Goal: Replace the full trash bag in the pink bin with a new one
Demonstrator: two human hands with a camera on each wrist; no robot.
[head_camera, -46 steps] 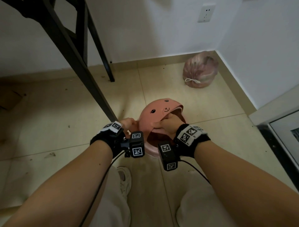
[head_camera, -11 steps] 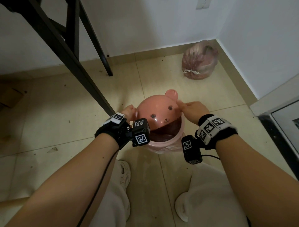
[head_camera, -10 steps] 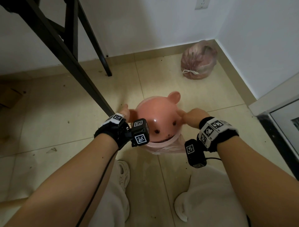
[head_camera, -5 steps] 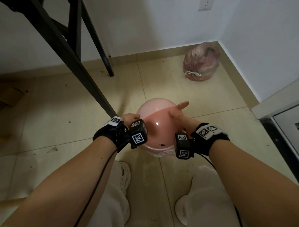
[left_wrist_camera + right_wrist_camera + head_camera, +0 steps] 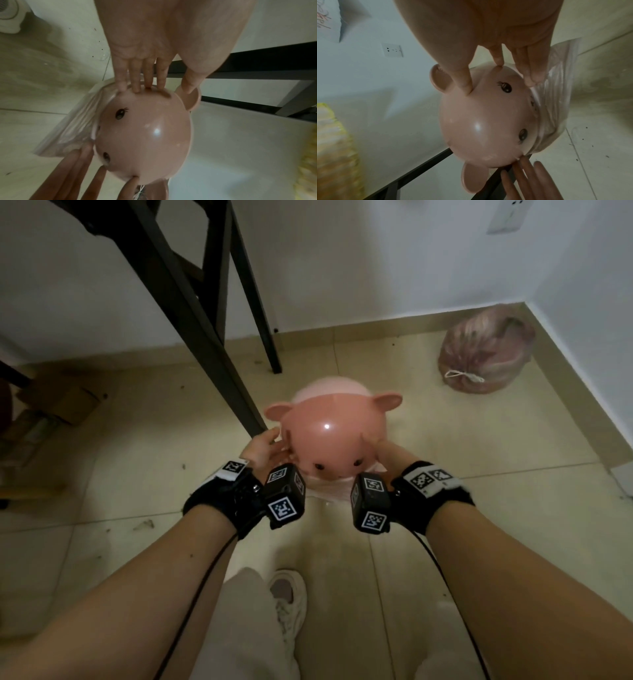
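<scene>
The pink bin's domed lid (image 5: 330, 436), with two ears and a drawn face turned toward me, sits on the bin on the floor. A clear plastic liner (image 5: 77, 121) sticks out under the lid's rim, also seen in the right wrist view (image 5: 556, 97). My left hand (image 5: 269, 446) touches the lid's left side with straight fingers (image 5: 147, 81). My right hand (image 5: 382, 451) rests on its right side, with the thumb (image 5: 464, 83) near an ear. The bin's body is mostly hidden under the lid. A full, tied pinkish trash bag (image 5: 486, 357) lies in the far right corner.
Black table legs (image 5: 205, 337) slant down just left of the bin. Cardboard boxes (image 5: 61, 402) sit at far left. Walls meet behind the tied bag, with a socket (image 5: 393, 50). My shoe (image 5: 287, 601) is below the bin. Something yellow and blurred (image 5: 334, 135) shows at the wrist views' edge.
The lid has turned round on the bin so that its face points toward me. My right hand left the dome's top and both hands now lie against the lid's sides.
</scene>
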